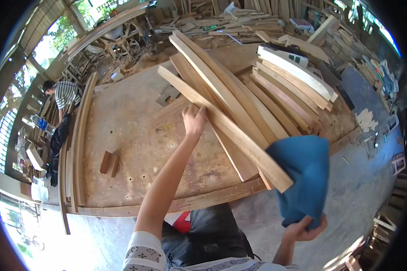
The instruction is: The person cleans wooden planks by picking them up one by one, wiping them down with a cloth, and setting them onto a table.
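Observation:
A long squared wooden strip lies slantwise over other boards, its near end sticking out past the table's front edge. My left hand is closed on this strip toward its far end. Low on the right, my right hand grips the bottom of a blue cloth. The upper part of the cloth hangs beside the strip's near end, partly behind it. Under and beyond the strip lie more long boards, fanned out.
The wooden table carries two small blocks, long strips along its left edge and stacked curved pieces at right. A person in a striped shirt bends at far left. Scrap wood covers the back.

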The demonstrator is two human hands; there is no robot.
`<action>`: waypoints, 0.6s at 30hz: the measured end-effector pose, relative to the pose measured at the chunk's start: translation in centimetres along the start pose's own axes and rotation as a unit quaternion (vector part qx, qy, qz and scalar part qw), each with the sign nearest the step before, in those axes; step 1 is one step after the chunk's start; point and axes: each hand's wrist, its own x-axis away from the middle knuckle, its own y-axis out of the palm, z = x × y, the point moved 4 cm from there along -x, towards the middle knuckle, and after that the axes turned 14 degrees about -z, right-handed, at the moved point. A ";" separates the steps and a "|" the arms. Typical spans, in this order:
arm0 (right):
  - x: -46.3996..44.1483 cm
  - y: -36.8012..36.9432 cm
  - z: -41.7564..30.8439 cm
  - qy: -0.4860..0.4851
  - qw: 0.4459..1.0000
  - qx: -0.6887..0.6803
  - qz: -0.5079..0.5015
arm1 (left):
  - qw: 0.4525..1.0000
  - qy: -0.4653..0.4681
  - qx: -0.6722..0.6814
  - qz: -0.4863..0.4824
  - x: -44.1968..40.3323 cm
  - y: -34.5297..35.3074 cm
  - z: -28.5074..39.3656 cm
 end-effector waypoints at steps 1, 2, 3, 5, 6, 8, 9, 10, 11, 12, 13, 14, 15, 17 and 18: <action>-0.2 -0.7 0.4 0.001 1.000 0.006 0.001 | 0.998 -0.007 0.058 0.036 0.0 0.0 0.8; -0.3 -1.7 0.7 -0.033 0.999 -0.023 0.018 | 0.992 0.002 0.128 0.004 -0.3 0.0 1.8; -0.5 -2.8 0.8 -0.068 0.996 -0.052 0.036 | 0.992 0.001 0.130 -0.001 -0.5 0.2 2.3; -1.8 -4.1 1.8 -0.014 0.997 -0.074 0.032 | 0.985 0.014 0.170 0.027 -0.5 0.0 3.3; -3.3 -4.2 1.4 0.069 0.989 -0.074 0.104 | 0.995 0.027 0.087 0.047 -0.2 -0.6 4.4; -4.0 -4.5 1.5 0.182 0.967 -0.058 0.170 | 0.997 0.028 0.060 0.047 -1.4 -0.4 3.2; -3.2 -4.4 2.1 0.180 0.968 -0.058 0.167 | 0.998 0.033 0.034 0.047 -1.8 -0.4 2.9; -1.7 -3.8 2.7 0.149 0.976 -0.091 0.130 | 0.999 0.014 0.004 0.044 -1.9 -0.5 3.2; -0.5 -3.4 3.1 0.117 0.981 -0.125 0.094 | 0.999 0.012 0.005 0.048 -2.2 -0.9 3.1; 0.5 -1.6 0.5 0.075 0.985 -0.150 0.031 | 0.999 0.011 0.030 0.032 -3.1 -1.1 2.1; 1.6 -1.4 0.4 0.039 0.989 -0.141 -0.028 | 0.998 0.008 0.056 0.017 -3.5 -1.4 1.6; 2.7 -1.3 0.6 0.001 0.988 -0.130 -0.086 | 0.999 0.015 0.042 -0.019 -3.9 -2.0 1.2; 3.0 -0.6 0.0 -0.041 0.979 -0.164 -0.112 | 0.999 0.017 0.046 -0.015 -3.9 -2.1 1.2; 4.1 0.2 -1.0 -0.025 0.979 -0.171 -0.111 | 0.998 0.031 -0.047 0.010 -3.3 -2.5 1.1; 4.8 0.7 -1.4 -0.006 0.978 -0.176 -0.109 | 0.998 0.030 -0.047 0.014 -3.0 -2.7 1.2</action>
